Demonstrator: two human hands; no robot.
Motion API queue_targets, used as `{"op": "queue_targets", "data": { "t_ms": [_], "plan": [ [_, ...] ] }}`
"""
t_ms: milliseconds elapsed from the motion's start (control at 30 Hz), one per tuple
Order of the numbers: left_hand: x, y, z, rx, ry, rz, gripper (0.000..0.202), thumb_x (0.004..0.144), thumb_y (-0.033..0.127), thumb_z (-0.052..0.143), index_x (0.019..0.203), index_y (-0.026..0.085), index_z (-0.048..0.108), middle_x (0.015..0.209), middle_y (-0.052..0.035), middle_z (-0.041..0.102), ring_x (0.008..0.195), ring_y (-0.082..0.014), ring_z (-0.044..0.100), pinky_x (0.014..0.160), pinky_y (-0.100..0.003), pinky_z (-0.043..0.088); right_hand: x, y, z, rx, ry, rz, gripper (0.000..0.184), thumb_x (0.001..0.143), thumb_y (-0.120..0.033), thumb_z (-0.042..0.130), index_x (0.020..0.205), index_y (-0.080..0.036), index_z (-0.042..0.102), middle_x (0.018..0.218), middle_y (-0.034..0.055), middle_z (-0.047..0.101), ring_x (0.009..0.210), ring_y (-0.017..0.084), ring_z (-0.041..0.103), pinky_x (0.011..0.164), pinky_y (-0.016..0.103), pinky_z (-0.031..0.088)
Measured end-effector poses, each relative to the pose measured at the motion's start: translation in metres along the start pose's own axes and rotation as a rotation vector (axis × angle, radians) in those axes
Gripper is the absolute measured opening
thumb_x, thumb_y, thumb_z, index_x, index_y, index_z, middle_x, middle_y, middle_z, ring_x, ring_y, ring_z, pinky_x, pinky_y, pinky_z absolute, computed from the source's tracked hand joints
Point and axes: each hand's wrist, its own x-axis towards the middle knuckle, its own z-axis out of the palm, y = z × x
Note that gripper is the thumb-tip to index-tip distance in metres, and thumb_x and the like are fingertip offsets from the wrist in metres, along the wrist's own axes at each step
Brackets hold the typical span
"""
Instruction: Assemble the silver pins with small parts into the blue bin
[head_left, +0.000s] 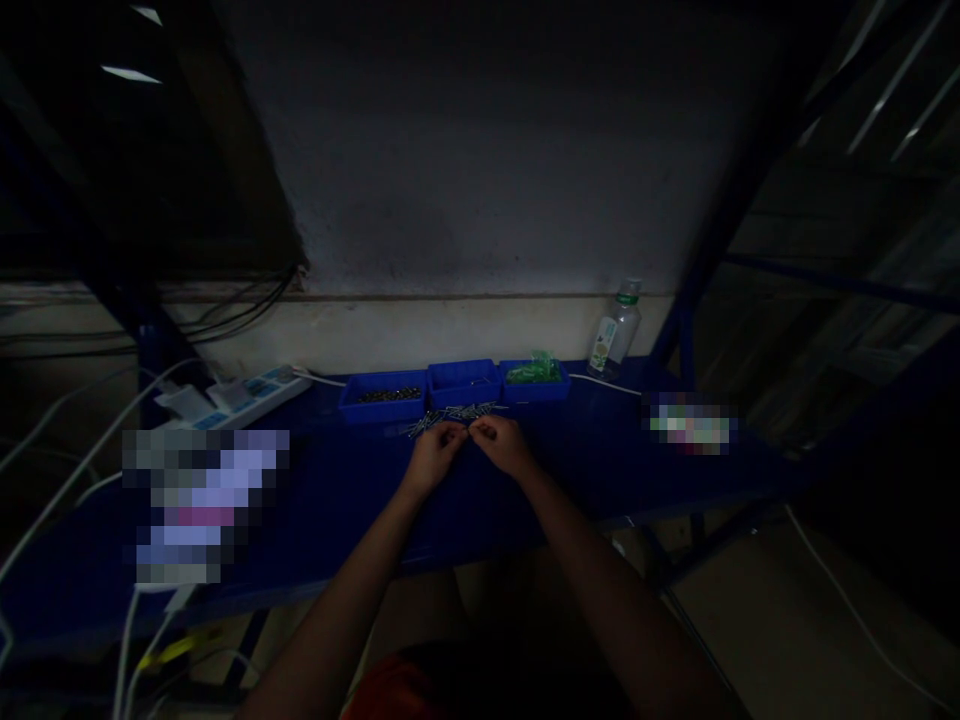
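Note:
My left hand (433, 455) and my right hand (504, 444) meet over the blue tabletop (337, 490), fingertips pinched together, almost touching. What they pinch is too small and dark to name. Just beyond the fingers lies a loose pile of thin metal pins or screws (450, 415). Behind that stand three small blue trays: the left tray (381, 398) holds dark small parts, the middle tray (465, 383) looks nearly bare, the right tray (534, 382) holds green pieces.
A clear plastic bottle (616, 332) with a green cap stands right of the trays against the wall. A white power strip (247, 395) with cables lies at the left. Blue shelf posts (679, 330) rise at the right; white cables hang off the table's left front.

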Motion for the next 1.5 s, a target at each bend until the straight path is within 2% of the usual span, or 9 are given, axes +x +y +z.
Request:
{"op": "queue_targets", "data": {
  "t_ms": [267, 533, 733, 833, 933, 1067, 1167, 1333, 1500],
  "plan": [
    [-0.002, 0.007, -0.003, -0.058, 0.003, 0.151, 0.026, 0.074, 0.034, 0.054, 0.088, 0.014, 0.062, 0.086, -0.0056, 0.063, 0.079, -0.0157, 0.056, 0.076, -0.028, 0.042, -0.001, 0.005, 0.001, 0.031, -0.098, -0.040, 0.018, 0.076, -0.029, 0.051, 0.077, -0.016, 0.064, 0.071, -0.0007, 0.060, 0.063, 0.009, 0.052, 0.060, 0.019, 0.037],
    [-0.001, 0.006, -0.006, -0.062, 0.043, 0.028, 0.032, 0.074, 0.039, 0.053, 0.090, 0.013, 0.063, 0.085, -0.0054, 0.064, 0.077, -0.0170, 0.057, 0.073, -0.028, 0.043, 0.000, -0.001, -0.003, -0.025, -0.035, -0.052, 0.019, 0.078, -0.028, 0.049, 0.078, -0.017, 0.064, 0.075, 0.0017, 0.061, 0.067, 0.011, 0.052, 0.064, 0.021, 0.038],
    [-0.003, 0.001, -0.003, 0.041, -0.016, 0.032, 0.031, 0.076, 0.040, 0.048, 0.087, 0.015, 0.063, 0.081, -0.0043, 0.065, 0.072, -0.0160, 0.057, 0.068, -0.026, 0.044, 0.000, -0.002, -0.003, 0.024, 0.033, -0.004, 0.020, 0.078, -0.029, 0.046, 0.078, -0.018, 0.062, 0.076, 0.0015, 0.061, 0.070, 0.012, 0.054, 0.067, 0.022, 0.040],
    [0.007, -0.004, -0.018, 0.164, 0.151, 0.001, 0.032, 0.075, 0.040, 0.048, 0.088, 0.015, 0.062, 0.081, -0.0049, 0.064, 0.072, -0.0160, 0.057, 0.068, -0.025, 0.043, 0.001, 0.001, -0.001, 0.071, 0.042, 0.058, 0.023, 0.080, -0.032, 0.043, 0.087, -0.018, 0.059, 0.073, 0.0001, 0.059, 0.065, 0.011, 0.054, 0.061, 0.021, 0.040],
    [0.025, -0.010, -0.048, 0.395, 0.321, -0.026, 0.032, 0.078, 0.040, 0.044, 0.089, 0.015, 0.062, 0.089, -0.0072, 0.063, 0.080, -0.0182, 0.056, 0.073, -0.027, 0.041, 0.002, 0.005, 0.001, 0.052, 0.032, 0.121, 0.023, 0.078, -0.031, 0.046, 0.094, -0.019, 0.056, 0.068, -0.0015, 0.057, 0.060, 0.010, 0.053, 0.056, 0.020, 0.039],
    [0.040, -0.013, -0.078, 0.674, 0.406, -0.059, 0.037, 0.081, 0.039, 0.041, 0.103, 0.014, 0.058, 0.099, -0.0125, 0.059, 0.090, -0.0234, 0.053, 0.078, -0.032, 0.040, 0.003, 0.008, 0.002, 0.012, 0.006, 0.124, 0.023, 0.077, -0.026, 0.047, 0.098, -0.021, 0.055, 0.065, -0.0027, 0.055, 0.056, 0.010, 0.052, 0.054, 0.019, 0.038],
    [0.034, -0.009, -0.076, 0.788, 0.334, -0.016, 0.038, 0.082, 0.038, 0.039, 0.110, 0.016, 0.054, 0.103, -0.0118, 0.057, 0.095, -0.0235, 0.051, 0.081, -0.031, 0.039, 0.003, 0.010, 0.003, 0.005, -0.004, 0.123, 0.023, 0.077, -0.024, 0.047, 0.099, -0.022, 0.055, 0.065, -0.0029, 0.055, 0.056, 0.010, 0.052, 0.054, 0.020, 0.038],
    [0.016, 0.000, -0.052, 0.829, 0.039, 0.072, 0.029, 0.083, 0.035, 0.038, 0.096, 0.021, 0.060, 0.096, -0.0069, 0.059, 0.088, -0.0195, 0.055, 0.074, -0.026, 0.040, 0.003, 0.011, 0.004, -0.007, -0.017, 0.120, 0.023, 0.077, -0.024, 0.047, 0.098, -0.022, 0.055, 0.066, -0.0030, 0.056, 0.057, 0.010, 0.053, 0.054, 0.020, 0.039],
    [0.025, 0.009, -0.032, 0.841, -0.077, 0.112, 0.026, 0.081, 0.033, 0.042, 0.087, 0.019, 0.063, 0.088, -0.0087, 0.060, 0.083, -0.0202, 0.055, 0.072, -0.026, 0.039, 0.004, 0.010, 0.002, 0.012, 0.064, 0.134, 0.022, 0.077, -0.026, 0.044, 0.095, -0.021, 0.056, 0.064, -0.0023, 0.056, 0.055, 0.010, 0.051, 0.052, 0.020, 0.038]
  ]
}}
